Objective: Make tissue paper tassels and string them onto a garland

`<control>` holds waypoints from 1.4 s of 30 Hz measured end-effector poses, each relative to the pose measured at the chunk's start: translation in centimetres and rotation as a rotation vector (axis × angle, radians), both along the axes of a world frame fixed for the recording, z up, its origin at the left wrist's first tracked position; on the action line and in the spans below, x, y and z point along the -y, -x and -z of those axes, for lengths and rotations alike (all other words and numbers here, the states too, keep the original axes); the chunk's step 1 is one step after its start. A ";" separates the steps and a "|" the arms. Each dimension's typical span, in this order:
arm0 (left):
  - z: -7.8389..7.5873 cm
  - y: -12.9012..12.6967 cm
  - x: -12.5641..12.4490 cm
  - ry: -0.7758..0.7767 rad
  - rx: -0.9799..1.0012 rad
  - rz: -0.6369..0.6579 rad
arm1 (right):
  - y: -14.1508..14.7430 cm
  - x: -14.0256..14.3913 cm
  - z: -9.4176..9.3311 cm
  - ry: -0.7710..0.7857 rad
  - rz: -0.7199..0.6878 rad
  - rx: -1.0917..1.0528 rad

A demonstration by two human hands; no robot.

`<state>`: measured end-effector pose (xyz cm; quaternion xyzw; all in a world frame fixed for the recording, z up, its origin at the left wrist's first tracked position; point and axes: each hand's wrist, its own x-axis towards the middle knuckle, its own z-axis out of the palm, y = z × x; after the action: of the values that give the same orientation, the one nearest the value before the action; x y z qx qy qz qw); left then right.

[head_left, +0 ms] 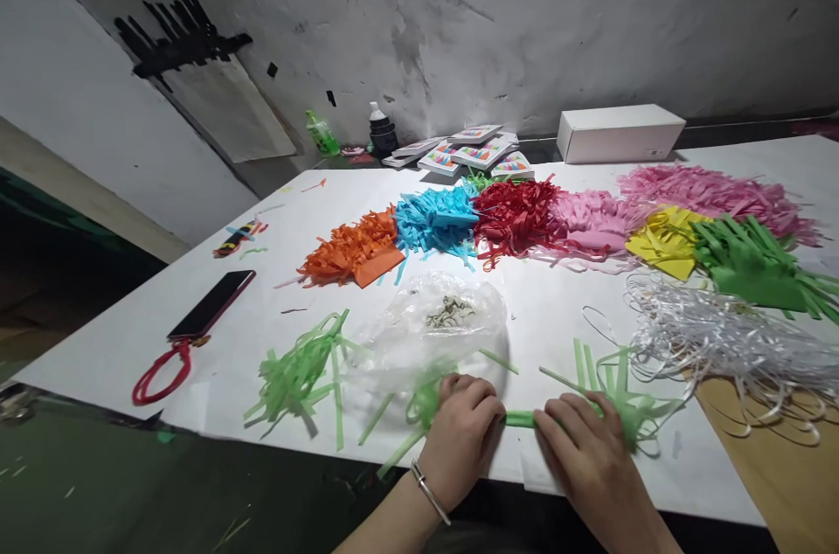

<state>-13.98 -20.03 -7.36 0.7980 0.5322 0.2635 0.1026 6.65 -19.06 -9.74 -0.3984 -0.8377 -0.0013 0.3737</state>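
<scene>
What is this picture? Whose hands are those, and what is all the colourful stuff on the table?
A person wears a camera on their head, so you see their own two hands from above. The left hand and right hand together grip a rolled green paper strip with fringed ends. On the white table lie piles of cut paper: orange, blue, red, pink, yellow and green. There are also a phone, a clear plastic bag and white ribbon.
</scene>
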 end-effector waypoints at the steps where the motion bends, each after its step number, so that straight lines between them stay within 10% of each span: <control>1: 0.0 0.1 0.0 -0.021 0.001 0.034 | 0.3 0.0 0.0 0.007 -0.040 0.014; 20: 0.7 0.2 -0.4 -0.034 -0.013 0.146 | 2.4 -1.2 -0.3 0.066 -0.148 0.039; 37: -0.3 -1.7 0.4 -0.019 -0.219 -0.178 | -1.1 -0.7 0.1 0.077 0.168 0.098; 42: 0.0 -1.2 0.4 -0.123 -0.195 0.025 | -0.9 -0.6 0.1 0.078 0.173 0.044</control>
<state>-12.81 -20.41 -7.31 0.8313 0.5125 0.2152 0.0045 7.54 -18.51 -9.84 -0.4834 -0.8075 -0.0097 0.3379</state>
